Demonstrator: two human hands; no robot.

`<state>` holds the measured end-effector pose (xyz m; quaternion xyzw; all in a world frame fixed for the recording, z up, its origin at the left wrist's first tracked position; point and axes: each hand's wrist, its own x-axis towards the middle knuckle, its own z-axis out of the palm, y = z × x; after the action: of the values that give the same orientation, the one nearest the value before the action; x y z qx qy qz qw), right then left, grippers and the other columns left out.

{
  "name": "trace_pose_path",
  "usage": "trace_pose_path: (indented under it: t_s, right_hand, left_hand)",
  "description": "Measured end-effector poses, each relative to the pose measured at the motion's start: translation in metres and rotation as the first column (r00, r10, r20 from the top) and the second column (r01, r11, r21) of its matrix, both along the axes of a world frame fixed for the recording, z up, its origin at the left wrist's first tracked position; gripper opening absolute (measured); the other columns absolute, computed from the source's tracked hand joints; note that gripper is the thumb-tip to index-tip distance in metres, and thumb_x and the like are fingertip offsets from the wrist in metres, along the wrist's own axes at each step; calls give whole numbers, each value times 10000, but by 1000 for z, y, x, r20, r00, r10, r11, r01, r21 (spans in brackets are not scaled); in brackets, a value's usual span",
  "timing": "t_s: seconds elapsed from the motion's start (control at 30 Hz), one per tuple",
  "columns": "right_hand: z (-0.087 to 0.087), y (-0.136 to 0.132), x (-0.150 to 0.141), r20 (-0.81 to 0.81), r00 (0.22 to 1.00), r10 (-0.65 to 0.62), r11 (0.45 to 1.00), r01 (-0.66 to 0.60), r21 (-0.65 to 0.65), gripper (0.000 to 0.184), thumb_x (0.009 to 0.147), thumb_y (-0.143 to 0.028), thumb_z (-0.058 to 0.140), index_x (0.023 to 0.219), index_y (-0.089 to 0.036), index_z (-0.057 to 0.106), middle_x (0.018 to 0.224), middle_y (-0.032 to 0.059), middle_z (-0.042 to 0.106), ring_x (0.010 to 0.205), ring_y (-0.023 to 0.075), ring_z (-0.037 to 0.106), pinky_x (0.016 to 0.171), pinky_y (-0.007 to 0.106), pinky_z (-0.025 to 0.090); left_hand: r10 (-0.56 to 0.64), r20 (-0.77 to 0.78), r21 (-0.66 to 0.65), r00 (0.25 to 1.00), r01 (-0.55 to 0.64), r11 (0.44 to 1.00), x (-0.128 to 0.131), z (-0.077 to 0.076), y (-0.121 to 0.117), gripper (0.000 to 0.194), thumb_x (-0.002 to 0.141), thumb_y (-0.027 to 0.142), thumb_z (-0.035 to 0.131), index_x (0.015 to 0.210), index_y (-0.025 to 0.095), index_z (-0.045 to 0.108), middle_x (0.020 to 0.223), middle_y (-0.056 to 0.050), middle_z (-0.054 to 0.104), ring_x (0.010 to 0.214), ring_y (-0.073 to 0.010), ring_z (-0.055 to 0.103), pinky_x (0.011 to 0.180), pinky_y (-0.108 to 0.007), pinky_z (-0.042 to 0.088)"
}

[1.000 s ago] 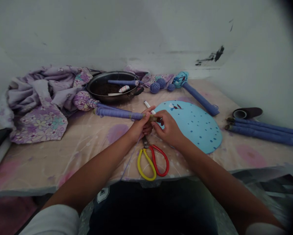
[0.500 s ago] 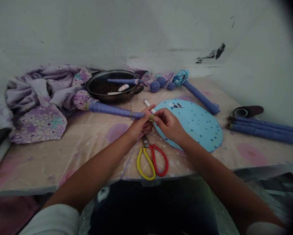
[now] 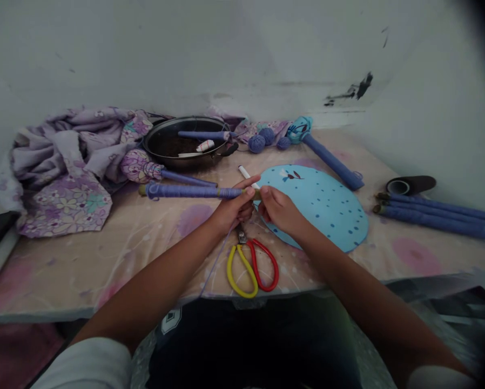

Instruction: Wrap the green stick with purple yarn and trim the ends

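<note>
A stick wrapped in purple-blue yarn (image 3: 188, 191) lies nearly level across my view, with bare tan wood at its ends. Near its right end, my left hand (image 3: 236, 208) is closed around it, index finger stretched forward. My right hand (image 3: 278, 208) pinches the bare right tip. Loose yarn (image 3: 214, 265) trails from below my left hand to the table edge. Just beneath my hands lie scissors (image 3: 253, 267) with one yellow and one red handle, their blades partly hidden. A white marker (image 3: 243, 172) lies behind my fingers, beside a blue dotted oval board (image 3: 319, 200).
Floral cloth (image 3: 60, 167) is heaped at the left. Behind stands a black pan (image 3: 165, 156) holding a wrapped stick. Yarn balls (image 3: 256, 143) and a cloth-headed stick (image 3: 331, 159) lie farther back. Several wrapped sticks (image 3: 440, 216) rest at the right.
The stick's left end has dropped slightly and come closer to me, uncovering another wrapped stick with a floral head behind it. My right hand has shifted slightly right and down.
</note>
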<state>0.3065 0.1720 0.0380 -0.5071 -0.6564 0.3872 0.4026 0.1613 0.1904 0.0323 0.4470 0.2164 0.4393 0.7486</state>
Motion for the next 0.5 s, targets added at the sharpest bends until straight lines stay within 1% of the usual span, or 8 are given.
trace_pose_path:
  t_s: [0.03,0.07,0.13,0.2,0.27,0.4,0.43,0.5]
  right_hand:
    - [1,0,0,5,999,34,999,-34,-34,458,904,-591,278,777,-195,471,606,-17,520,460,96,460,463,251,363]
    - [1,-1,0,16,999,51,999,-51,-16,449,906,-580,292,763,-194,473,612,-14,521,478,99,467,477,253,370]
    - [3,-1,0,68,997,27,988,-37,148,355,908,-509,373,794,-193,488,666,-4,535,560,115,490,543,263,394]
    - [4,-1,1,161,987,-21,935,-38,354,195,882,-389,473,872,-197,500,771,16,557,666,135,508,617,274,413]
    - [4,0,1,253,967,-25,874,-102,476,125,836,-270,524,937,-204,493,870,37,556,742,154,518,661,289,430]
    - [2,0,2,343,939,-24,811,-182,556,179,774,-139,524,934,-213,495,941,59,538,870,194,524,760,336,443]
    - [2,0,2,324,946,-22,815,-171,553,183,769,-143,535,933,-214,496,947,60,541,883,196,524,773,343,442]
    - [2,0,2,208,978,25,870,-124,477,190,781,-212,577,950,-212,490,941,52,553,845,182,535,742,331,451]
  left_hand:
    - [-1,-1,2,1000,1,1000,0,0,0,536,758,382,642,1252,221,511,436,123,251,343,-24,163,363,-155,151]
    - [-2,-1,1,1000,2,1000,0,1,-1,541,757,376,645,1256,220,508,439,121,263,348,-24,168,365,-155,151]
    - [-3,6,-8,1000,3,1000,0,1,-1,552,740,371,663,1249,215,516,450,114,287,357,-21,179,368,-157,146]
    - [2,21,-20,1000,-1,1000,0,1,-1,550,723,373,678,1227,210,532,467,105,317,363,-17,187,369,-160,140]
    - [15,24,-23,1000,-15,1000,0,0,0,538,719,382,679,1210,211,543,477,101,344,361,-13,187,370,-163,139]
    - [51,-11,-15,999,-51,999,1,-1,1,525,706,406,685,1175,203,563,486,96,387,357,-10,191,368,-168,142]
    - [54,-19,-11,998,-54,999,2,-1,1,523,704,410,686,1167,198,569,499,91,404,358,-8,200,368,-169,139]
    - [52,-25,-1,998,-52,999,2,-1,1,522,709,418,679,1167,193,570,513,86,409,362,-10,223,369,-172,138]
